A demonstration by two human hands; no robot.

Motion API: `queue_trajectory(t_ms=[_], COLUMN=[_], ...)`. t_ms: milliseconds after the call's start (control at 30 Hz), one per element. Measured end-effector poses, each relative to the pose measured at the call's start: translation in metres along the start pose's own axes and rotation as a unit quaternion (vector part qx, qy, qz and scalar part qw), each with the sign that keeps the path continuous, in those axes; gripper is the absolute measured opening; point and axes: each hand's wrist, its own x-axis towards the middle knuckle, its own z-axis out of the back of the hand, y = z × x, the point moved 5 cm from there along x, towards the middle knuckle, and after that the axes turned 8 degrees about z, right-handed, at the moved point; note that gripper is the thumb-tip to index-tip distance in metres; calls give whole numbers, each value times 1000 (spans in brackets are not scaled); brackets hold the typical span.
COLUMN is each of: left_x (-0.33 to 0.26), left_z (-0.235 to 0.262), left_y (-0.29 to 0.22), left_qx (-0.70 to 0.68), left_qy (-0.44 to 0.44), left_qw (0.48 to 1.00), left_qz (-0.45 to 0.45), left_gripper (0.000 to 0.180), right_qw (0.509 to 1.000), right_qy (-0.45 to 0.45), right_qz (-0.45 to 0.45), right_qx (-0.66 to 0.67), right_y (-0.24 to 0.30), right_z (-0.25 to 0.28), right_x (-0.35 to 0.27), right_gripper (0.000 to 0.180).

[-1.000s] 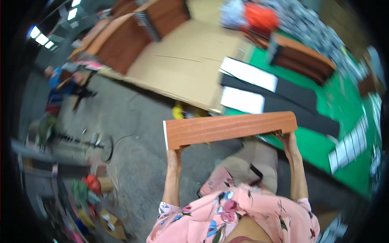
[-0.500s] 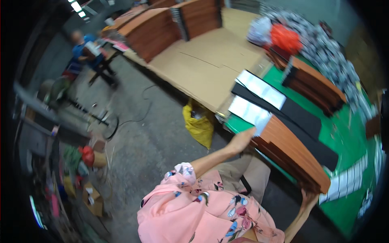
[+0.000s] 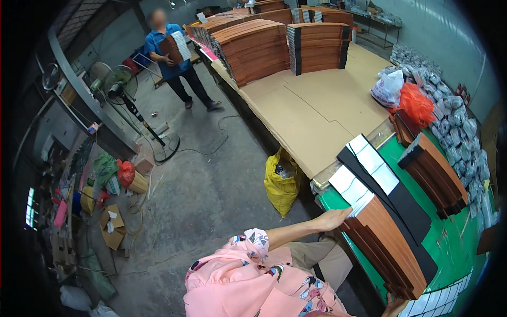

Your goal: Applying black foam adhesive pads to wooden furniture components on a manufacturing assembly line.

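Note:
A stack of curved brown wood-grain slats (image 3: 388, 243) lies along the near edge of the green-topped table. My left hand (image 3: 335, 218) presses against the stack's far end, its fingers straight and close together by the pale slat ends. At the near end, my right hand (image 3: 395, 305) grips the lower corner; much of it is cut off by the lower edge of the picture. Black sheets (image 3: 406, 211) lie flat beside the stack, with white papers (image 3: 372, 164) at their far end.
A second slat stack (image 3: 435, 174) stands at the right, near a heap of plastic-wrapped parcels (image 3: 459, 132). Taller slat stacks (image 3: 253, 50) stand on a cardboard-covered table (image 3: 311, 105). A yellow sack (image 3: 282, 185) sits below. A person in blue (image 3: 171, 50) carries slats beside a floor fan (image 3: 119, 84).
My view has swung up and left, so the stack and my hands sit lower in the picture. Both hands stay at the stack's ends. The person in blue shows more fully.

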Motion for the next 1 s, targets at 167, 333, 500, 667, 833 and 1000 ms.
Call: queue_trajectory(t_ms=[167,333,500,667,833,1000], left_x=[-7,2,6,7,6,7], left_z=[-2,-7,-8,-6,1,0], left_y=[1,17,21,19,17,26], left_qx=[-32,-43,-44,-36,-36,-56], left_qy=[14,10,-15,18,26,-36], left_qw=[999,998,995,997,995,988], left_qz=[-40,-52,-88,-60,-89,-137], left_gripper=[66,63,58,55,57,55], right_qw=[1000,999,998,996,996,997], right_qy=[5,-5,-17,-36,-11,-11], right_qz=[2,9,21,34,58,47], right_qx=[21,39,58,75,69,65], right_y=[-7,-12,-11,1,7,1], right_z=[-4,0,3,0,-5,-13], right_x=[-3,-15,-25,-40,-49,-34], right_gripper=[77,79,82,85,77,77])
